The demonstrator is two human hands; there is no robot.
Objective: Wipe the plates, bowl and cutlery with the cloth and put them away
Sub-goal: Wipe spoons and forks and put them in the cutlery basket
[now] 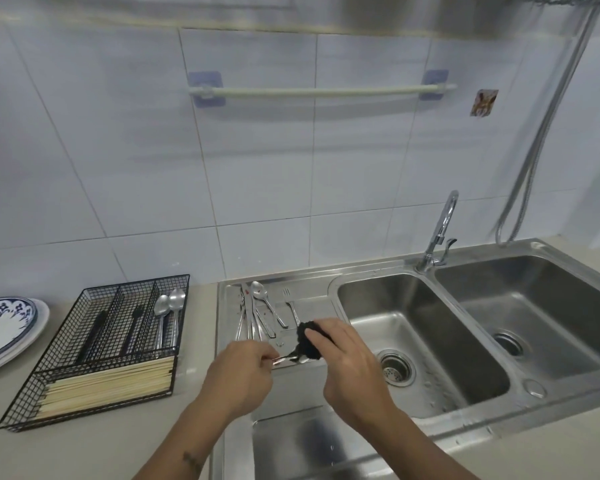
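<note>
Crosswise, utensil (284, 358) handle leftward, pinched by left hand (238, 374); right hand (347, 362) gripping black cloth (307, 341) around its end.

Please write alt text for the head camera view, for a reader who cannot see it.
The left hand pinches a metal utensil by its handle while the right hand rubs its other end with a dark cloth above a steel draining board. More cutlery lies there; a wire organiser and plates sit left.
</note>
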